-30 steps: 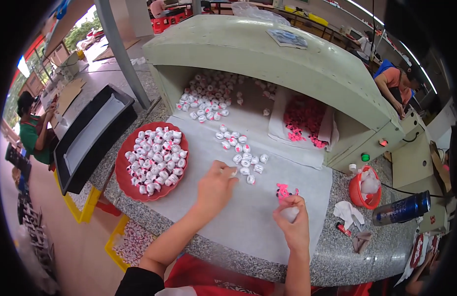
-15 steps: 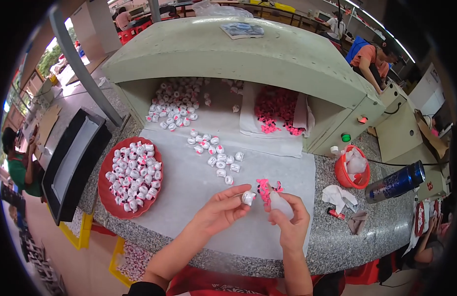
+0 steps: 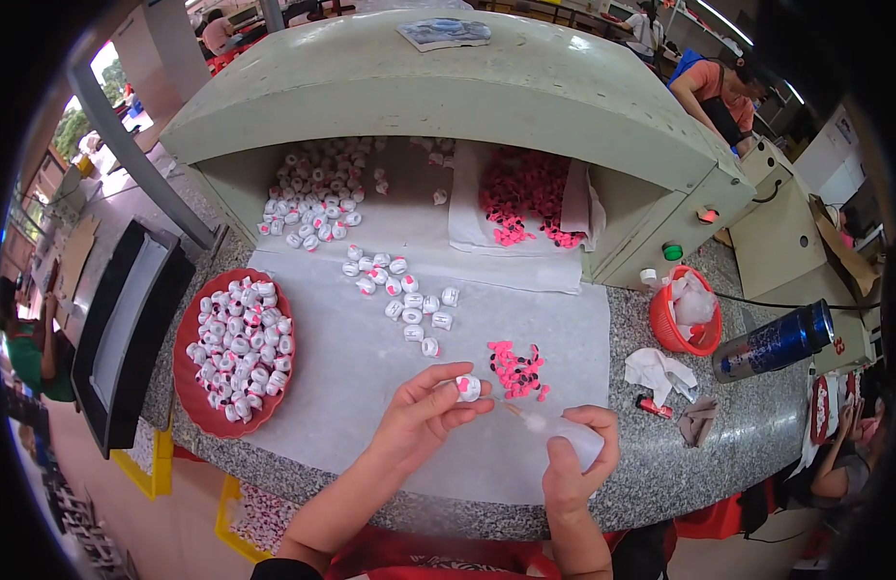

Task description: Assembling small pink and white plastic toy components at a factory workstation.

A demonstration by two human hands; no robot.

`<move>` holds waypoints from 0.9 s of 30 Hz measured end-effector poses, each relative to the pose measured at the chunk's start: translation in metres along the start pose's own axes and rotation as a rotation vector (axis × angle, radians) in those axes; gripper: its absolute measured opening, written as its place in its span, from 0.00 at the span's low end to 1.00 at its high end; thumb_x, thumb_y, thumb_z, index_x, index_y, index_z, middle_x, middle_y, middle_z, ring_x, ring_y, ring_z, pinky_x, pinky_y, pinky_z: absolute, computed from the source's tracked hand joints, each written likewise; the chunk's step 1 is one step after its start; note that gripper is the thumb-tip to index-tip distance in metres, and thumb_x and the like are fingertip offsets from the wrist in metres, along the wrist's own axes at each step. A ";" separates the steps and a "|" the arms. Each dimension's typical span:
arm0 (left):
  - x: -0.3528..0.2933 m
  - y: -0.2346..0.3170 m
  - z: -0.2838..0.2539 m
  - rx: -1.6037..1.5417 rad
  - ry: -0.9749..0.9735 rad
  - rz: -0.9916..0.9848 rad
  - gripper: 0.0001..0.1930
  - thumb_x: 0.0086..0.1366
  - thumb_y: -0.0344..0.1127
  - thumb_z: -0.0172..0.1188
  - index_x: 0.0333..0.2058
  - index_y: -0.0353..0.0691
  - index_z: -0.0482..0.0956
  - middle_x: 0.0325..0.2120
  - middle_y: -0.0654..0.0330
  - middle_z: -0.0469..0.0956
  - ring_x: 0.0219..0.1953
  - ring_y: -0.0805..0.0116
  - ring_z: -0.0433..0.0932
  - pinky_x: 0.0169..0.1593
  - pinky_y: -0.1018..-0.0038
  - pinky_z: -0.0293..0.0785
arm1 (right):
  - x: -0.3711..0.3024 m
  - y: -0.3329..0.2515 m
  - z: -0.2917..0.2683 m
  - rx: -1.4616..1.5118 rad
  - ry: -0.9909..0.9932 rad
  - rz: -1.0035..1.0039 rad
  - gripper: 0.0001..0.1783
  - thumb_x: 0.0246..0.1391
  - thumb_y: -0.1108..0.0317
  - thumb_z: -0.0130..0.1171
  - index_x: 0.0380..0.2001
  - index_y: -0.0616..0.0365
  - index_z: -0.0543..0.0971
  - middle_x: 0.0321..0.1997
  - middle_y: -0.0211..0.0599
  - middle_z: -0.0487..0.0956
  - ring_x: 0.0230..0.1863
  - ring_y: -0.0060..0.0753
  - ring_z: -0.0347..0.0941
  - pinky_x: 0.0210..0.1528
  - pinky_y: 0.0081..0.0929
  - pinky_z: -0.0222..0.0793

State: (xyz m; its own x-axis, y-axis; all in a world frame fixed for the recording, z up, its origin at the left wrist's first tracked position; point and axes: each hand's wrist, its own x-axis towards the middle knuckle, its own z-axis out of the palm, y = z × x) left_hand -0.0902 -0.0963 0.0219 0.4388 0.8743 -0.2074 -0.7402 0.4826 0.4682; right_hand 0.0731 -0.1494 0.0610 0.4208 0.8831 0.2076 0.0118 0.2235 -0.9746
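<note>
the left hand (image 3: 424, 411) pinches a white bead (image 3: 468, 390); the right hand (image 3: 572, 483) grips a bottle (image 3: 575, 439); oversqueezing it might smear the bead.

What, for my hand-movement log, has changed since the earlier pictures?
The left hand brought a white bead rightward from the loose beads; the right hand drew back from the pink pieces. The squeeze bottle stayed in that hand, the red bowl in place.

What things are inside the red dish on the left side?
The red dish holds a heap of small white pieces with pink details. The bottom and anything beneath the top layer are covered.
</note>
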 end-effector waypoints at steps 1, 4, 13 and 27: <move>0.000 0.000 0.002 -0.009 0.045 -0.002 0.18 0.57 0.22 0.52 0.48 0.34 0.67 0.43 0.47 0.71 0.40 0.58 0.76 0.42 0.76 0.76 | 0.000 0.001 -0.002 0.006 0.002 0.017 0.15 0.32 0.75 0.53 0.30 0.62 0.69 0.29 0.31 0.68 0.30 0.19 0.63 0.35 0.16 0.60; 0.001 -0.002 0.002 0.160 0.023 0.107 0.19 0.56 0.20 0.53 0.48 0.33 0.68 0.44 0.47 0.70 0.40 0.59 0.76 0.43 0.76 0.76 | 0.000 0.001 -0.002 0.007 0.010 0.030 0.15 0.32 0.74 0.53 0.31 0.61 0.69 0.30 0.32 0.68 0.31 0.19 0.63 0.36 0.16 0.60; -0.003 -0.009 0.008 0.678 0.003 0.445 0.18 0.52 0.14 0.54 0.44 0.29 0.70 0.44 0.48 0.70 0.39 0.65 0.76 0.43 0.74 0.75 | -0.006 -0.002 -0.004 -0.047 -0.050 -0.035 0.14 0.34 0.73 0.54 0.30 0.62 0.70 0.30 0.33 0.69 0.32 0.21 0.64 0.37 0.17 0.61; -0.006 -0.013 0.009 1.135 0.076 0.657 0.21 0.47 0.14 0.58 0.43 0.32 0.72 0.36 0.52 0.73 0.38 0.67 0.76 0.41 0.77 0.77 | 0.001 0.008 -0.006 -0.310 -0.174 -0.448 0.12 0.36 0.76 0.60 0.29 0.64 0.73 0.22 0.40 0.76 0.20 0.27 0.73 0.22 0.18 0.66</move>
State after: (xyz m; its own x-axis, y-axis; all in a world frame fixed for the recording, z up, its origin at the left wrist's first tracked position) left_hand -0.0781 -0.1080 0.0248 0.1060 0.9465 0.3049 0.0502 -0.3114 0.9490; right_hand 0.0785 -0.1495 0.0530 0.1581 0.7909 0.5911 0.4314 0.4832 -0.7619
